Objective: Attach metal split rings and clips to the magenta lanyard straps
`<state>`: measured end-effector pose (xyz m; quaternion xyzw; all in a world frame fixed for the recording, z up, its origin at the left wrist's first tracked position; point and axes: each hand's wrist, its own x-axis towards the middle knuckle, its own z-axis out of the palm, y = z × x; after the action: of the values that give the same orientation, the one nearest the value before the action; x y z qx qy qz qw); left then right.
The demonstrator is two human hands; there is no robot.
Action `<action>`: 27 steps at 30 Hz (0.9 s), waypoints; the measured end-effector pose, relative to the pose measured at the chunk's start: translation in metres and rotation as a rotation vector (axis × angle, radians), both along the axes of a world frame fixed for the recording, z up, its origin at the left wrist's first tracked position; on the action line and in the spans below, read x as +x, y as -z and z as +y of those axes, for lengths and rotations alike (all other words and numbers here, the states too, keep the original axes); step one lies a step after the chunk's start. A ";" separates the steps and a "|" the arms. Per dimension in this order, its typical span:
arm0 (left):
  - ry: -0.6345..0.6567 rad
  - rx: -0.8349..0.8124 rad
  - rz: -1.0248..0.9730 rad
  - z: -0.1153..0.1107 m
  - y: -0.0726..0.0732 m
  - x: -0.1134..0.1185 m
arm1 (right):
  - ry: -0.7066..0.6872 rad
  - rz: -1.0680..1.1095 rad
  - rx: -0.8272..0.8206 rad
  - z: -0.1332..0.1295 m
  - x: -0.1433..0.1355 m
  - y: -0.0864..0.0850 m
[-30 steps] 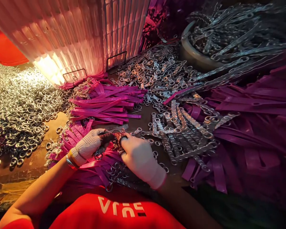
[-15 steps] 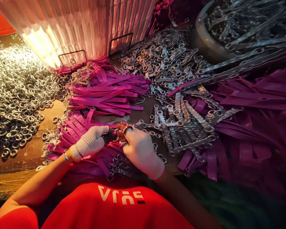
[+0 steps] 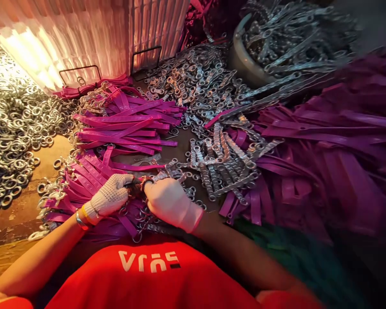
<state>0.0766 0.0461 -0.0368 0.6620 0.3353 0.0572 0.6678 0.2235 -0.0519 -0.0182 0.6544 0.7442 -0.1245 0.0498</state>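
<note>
My left hand (image 3: 111, 196), in a white dotted glove with dark covering at the fingertips, is closed in a pinch. My right hand (image 3: 172, 201), also in a white glove, is closed too, and its dark-wrapped fingertips meet those of the left. Whatever lies between the fingers is too small and dark to make out. Both hands are over a pile of magenta straps (image 3: 91, 174) with metal rings at their left ends. Just beyond the right hand are small metal links (image 3: 182, 174). A second bundle of magenta straps (image 3: 128, 124) lies farther back.
Loose metal rings (image 3: 9, 141) are heaped at the left. Twisted metal strips (image 3: 225, 159) lie right of centre, with more links (image 3: 199, 86) behind. A bin (image 3: 249, 64) overflows with metal strips. Purple straps (image 3: 328, 150) fill the right side. A translucent ribbed panel (image 3: 93, 38) stands at the back.
The view has shifted to the right, so everything appears farther left. Both hands remain together at the fingertips, and the right hand has turned slightly.
</note>
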 end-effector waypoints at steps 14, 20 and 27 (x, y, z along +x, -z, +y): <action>-0.330 -0.481 -0.098 -0.001 -0.025 -0.002 | 0.335 -0.290 -0.016 -0.018 0.151 -0.001; -0.330 -0.825 -0.107 -0.010 -0.015 0.008 | 0.523 -0.321 -0.029 0.014 0.127 0.015; -0.150 -0.793 -0.180 -0.024 -0.030 0.009 | 0.700 -0.382 0.006 0.062 0.142 0.032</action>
<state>0.0855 0.0225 -0.0067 0.3194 0.3189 0.0300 0.8918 0.3657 0.0106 -0.0500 0.8800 0.4539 -0.0077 0.1398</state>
